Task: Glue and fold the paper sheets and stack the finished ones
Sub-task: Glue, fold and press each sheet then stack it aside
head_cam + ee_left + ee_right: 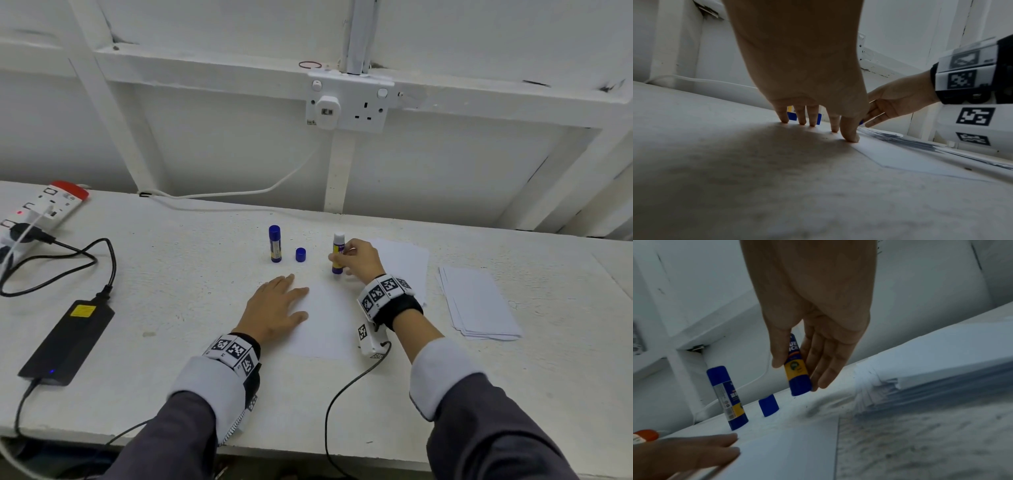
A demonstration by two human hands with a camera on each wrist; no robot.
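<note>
- The right hand [359, 258] pinched an uncapped glue stick [338, 253] between thumb and fingers, upright, its base at or just above the white table [171, 342]; which, I could not tell.
- The left hand [274, 310] lay flat with fingers straight, pressing the left edge of a single paper sheet [325, 318].
- A loose blue cap [300, 255] and a capped glue stick [275, 243] stood to the left.
- A stack of unfolded sheets [407, 260] lay behind the right hand.
- A pile of folded sheets [478, 301] lay farther right.
</note>
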